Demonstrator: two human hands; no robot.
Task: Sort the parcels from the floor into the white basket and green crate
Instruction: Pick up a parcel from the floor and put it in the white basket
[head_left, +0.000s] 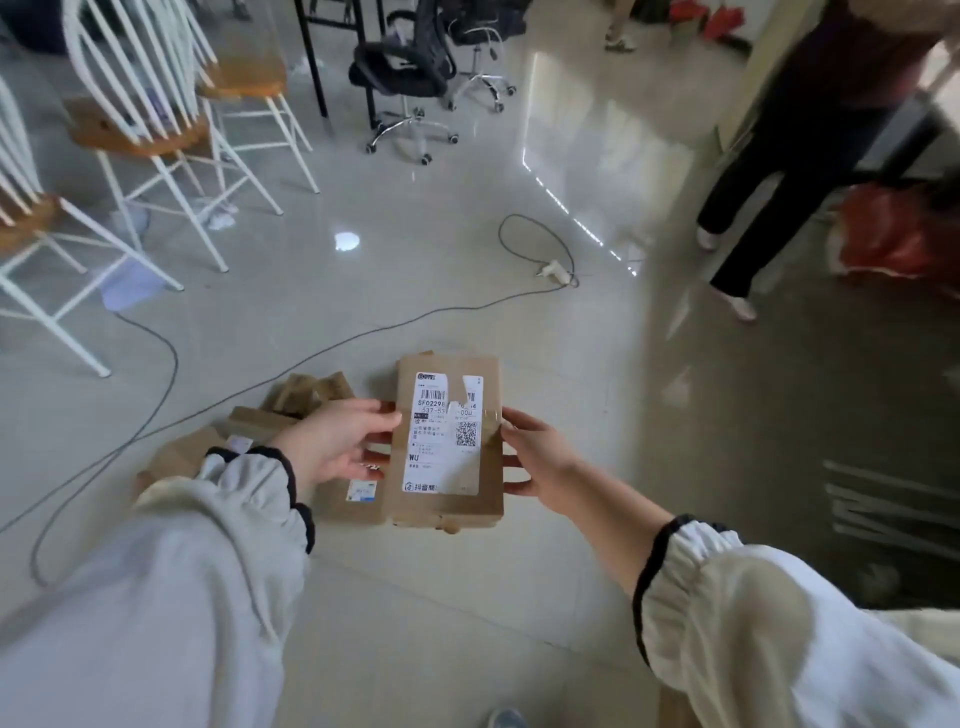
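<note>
A flat brown cardboard parcel (448, 441) with a white shipping label is held up above the floor, label facing me. My left hand (340, 447) grips its left edge, thumb on top by the label. My right hand (535, 460) grips its right edge, thumb on the front and fingers behind. Several more brown parcels (291, 402) lie in a loose heap on the tiled floor under and left of the held one, partly hidden by my left hand and sleeve. Neither the white basket nor the green crate is in view.
White stools with wooden seats (156, 130) stand at the left. A grey cable (332, 348) crosses the floor to a white plug (556, 271). Black office chairs (410, 67) stand at the back. A person in dark trousers (769, 171) stands at the right by a red bag (893, 234).
</note>
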